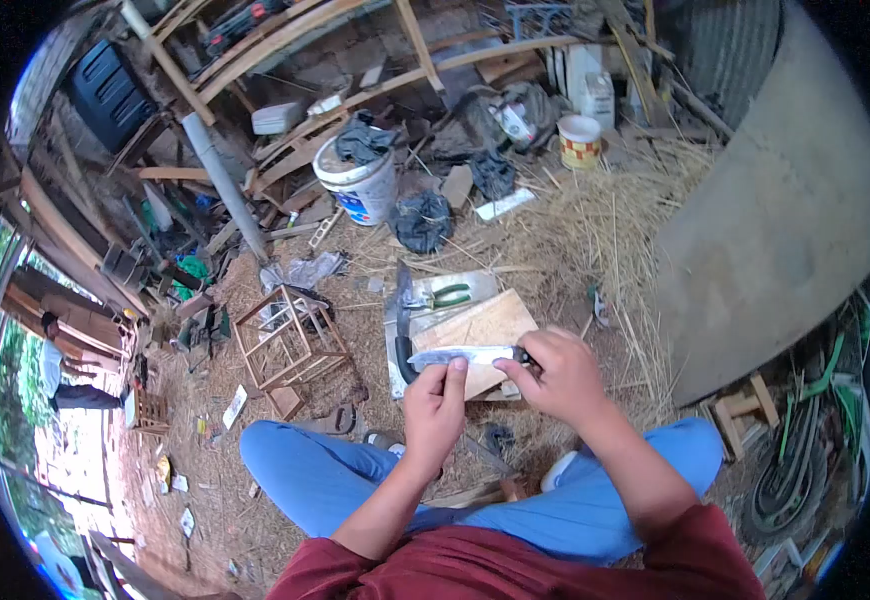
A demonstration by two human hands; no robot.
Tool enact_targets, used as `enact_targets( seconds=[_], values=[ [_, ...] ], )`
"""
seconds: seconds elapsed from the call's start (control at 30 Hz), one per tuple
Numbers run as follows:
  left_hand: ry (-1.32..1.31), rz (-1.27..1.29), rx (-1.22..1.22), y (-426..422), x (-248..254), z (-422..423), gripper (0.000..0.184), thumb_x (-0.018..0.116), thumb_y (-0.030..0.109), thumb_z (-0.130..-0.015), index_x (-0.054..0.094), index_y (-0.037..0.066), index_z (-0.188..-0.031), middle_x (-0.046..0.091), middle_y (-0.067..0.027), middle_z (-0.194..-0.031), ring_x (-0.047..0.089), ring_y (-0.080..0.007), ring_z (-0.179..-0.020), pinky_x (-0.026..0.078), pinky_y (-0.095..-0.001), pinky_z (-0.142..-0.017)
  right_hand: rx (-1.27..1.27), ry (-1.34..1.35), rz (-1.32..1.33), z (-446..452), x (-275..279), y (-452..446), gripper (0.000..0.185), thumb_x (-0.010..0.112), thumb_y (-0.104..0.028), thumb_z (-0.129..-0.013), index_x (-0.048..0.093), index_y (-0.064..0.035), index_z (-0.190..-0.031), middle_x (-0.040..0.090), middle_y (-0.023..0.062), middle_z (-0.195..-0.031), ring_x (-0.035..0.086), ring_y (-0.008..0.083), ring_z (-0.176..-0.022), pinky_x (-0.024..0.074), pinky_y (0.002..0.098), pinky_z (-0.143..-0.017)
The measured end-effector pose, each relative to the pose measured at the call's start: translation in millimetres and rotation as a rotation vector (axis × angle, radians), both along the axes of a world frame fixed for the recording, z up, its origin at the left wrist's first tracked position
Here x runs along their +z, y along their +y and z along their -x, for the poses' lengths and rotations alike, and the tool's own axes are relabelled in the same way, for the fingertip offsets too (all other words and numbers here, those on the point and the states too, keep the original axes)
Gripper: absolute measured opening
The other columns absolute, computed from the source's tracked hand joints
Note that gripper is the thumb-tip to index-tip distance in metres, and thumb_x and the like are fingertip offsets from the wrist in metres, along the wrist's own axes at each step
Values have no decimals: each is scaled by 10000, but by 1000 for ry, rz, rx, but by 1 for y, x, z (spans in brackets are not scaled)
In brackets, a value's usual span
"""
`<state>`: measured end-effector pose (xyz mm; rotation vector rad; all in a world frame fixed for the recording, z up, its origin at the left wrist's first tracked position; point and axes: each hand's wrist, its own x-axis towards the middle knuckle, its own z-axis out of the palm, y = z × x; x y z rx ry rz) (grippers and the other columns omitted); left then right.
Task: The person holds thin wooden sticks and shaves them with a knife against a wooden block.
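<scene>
A knife with a pale, shiny blade lies level between my two hands, above a light wooden board. My right hand is closed around its dark handle, the thumb resting against the blade near the handle. Toward the tip, my left hand pinches the blade's lower edge, thumb on the near face; its other fingers are partly hidden. Behind the board lie green-handled pliers. Left of the board is a long tool with a black grip; its kind is unclear.
A small wooden frame stands on the littered ground to the left. Further back are a white bucket, a black plastic bag and straw. A large sheet leans at right. Another person is far left.
</scene>
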<state>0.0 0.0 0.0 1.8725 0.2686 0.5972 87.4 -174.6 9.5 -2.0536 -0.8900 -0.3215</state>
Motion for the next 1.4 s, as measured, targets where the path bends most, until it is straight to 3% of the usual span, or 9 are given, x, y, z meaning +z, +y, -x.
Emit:
enact_targets(
  seconds=[0.23, 0.37, 0.47, 0.53, 0.67, 0.93, 1.1, 1.27, 1.4],
  values=[
    [111, 109, -26, 20, -5, 1, 359, 599, 244, -1043, 577, -12, -792, 411, 32, -630, 353, -42, -623, 298, -272, -514, -50, -83, -10, 2, -5, 18, 382, 748, -379, -872, 613, -37, -769, 643, 162, -744, 640, 366, -725, 497, 463, -654],
    [86, 113, -131, 28, -13, 2, 303, 522, 233, -1073, 563, 5, -878, 405, 31, -671, 363, -43, -659, 329, -263, -558, -165, 197, -50, 0, -12, 23, 376, 722, -370, -911, 629, -20, -809, 616, 201, -693, 627, 407, -652, 478, 475, -592],
    [173, 132, -239, 30, -17, 3, 185, 492, 209, -1077, 549, 49, -1004, 446, 43, -705, 414, -47, -638, 351, -237, -575, -248, 395, -39, -8, -27, 26, 367, 710, -369, -930, 649, -19, -840, 626, 188, -686, 634, 350, -618, 479, 436, -585],
    [200, 114, -253, 28, -20, 5, 175, 495, 205, -1075, 549, 49, -1015, 450, 43, -705, 419, -47, -637, 353, -238, -572, -149, 626, -285, -16, -40, 32, 349, 716, -358, -935, 681, -15, -885, 658, 134, -704, 624, 214, -623, 481, 374, -602],
    [251, 113, -312, 23, -19, 6, 164, 522, 186, -1061, 558, 28, -1038, 487, 11, -706, 435, -62, -648, 378, -262, -578, 66, 706, -362, -11, -38, 34, 298, 742, -294, -925, 697, 1, -924, 679, 40, -776, 567, 83, -730, 477, 300, -668],
    [249, 169, -427, 9, -26, 5, 136, 519, 159, -1066, 553, 31, -1034, 472, 46, -744, 417, -43, -665, 361, -238, -572, 42, 753, -385, -8, -34, 24, 221, 728, -226, -940, 683, -10, -936, 642, -12, -785, 538, 57, -726, 449, 259, -650],
    [325, -37, -409, 12, -9, 4, 165, 528, 169, -1058, 582, 13, -1055, 552, 9, -776, 484, -54, -707, 426, -248, -622, -197, 750, -523, -21, -24, 9, 202, 723, -219, -949, 665, -34, -889, 612, -36, -726, 507, 42, -652, 421, 249, -594],
    [316, -411, -324, 43, 13, 0, 190, 600, 227, -1003, 645, 49, -1048, 657, -161, -811, 633, -228, -691, 505, -352, -665, -305, 786, -697, -39, -14, -10, 202, 714, -224, -958, 646, -54, -872, 561, -70, -697, 463, 34, -612, 378, 239, -563],
    [287, -441, -263, 74, 38, 2, 158, 634, 172, -976, 659, 23, -1022, 647, -118, -761, 596, -145, -665, 477, -311, -618, -389, 774, -798, -49, -7, -21, 196, 708, -222, -965, 621, -65, -886, 512, -75, -673, 419, 32, -555, 334, 259, -500]
  ],
)
